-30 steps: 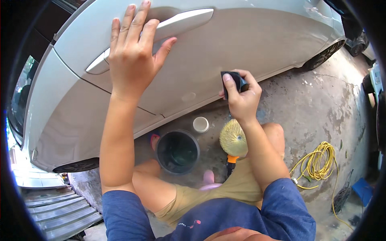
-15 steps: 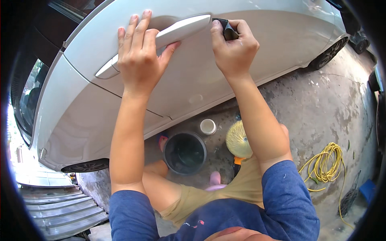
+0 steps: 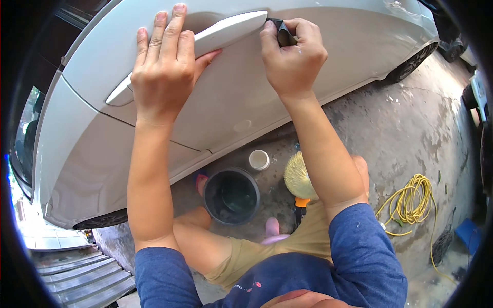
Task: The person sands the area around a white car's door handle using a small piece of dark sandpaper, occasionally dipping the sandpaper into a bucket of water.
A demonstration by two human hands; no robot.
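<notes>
My left hand [image 3: 167,66] lies across a white car door handle [image 3: 231,28], its fingers stretched flat on the door [image 3: 215,97] above it and its thumb along the handle's lower edge. At the handle's right tip, my right hand [image 3: 295,59] pinches a folded black sheet [image 3: 284,33] between thumb and fingers. The sheet is thin and bent over on itself; whether it is sandpaper or cloth I cannot tell. Its front corner meets the handle's end, partly hidden by my thumb.
Below the door stand a dark bucket [image 3: 231,197] with liquid in it and a small white tub [image 3: 259,160]. Near my right knee is a round, pale-bristled brush [image 3: 298,177] with an orange-and-black neck. A coiled yellow hose or cord [image 3: 413,200] lies at right, near a blue object [image 3: 468,233].
The view has shifted slightly, so most things sit a little further left. Both hands keep their places on the handle; the black sheet has turned slightly at the tip.
</notes>
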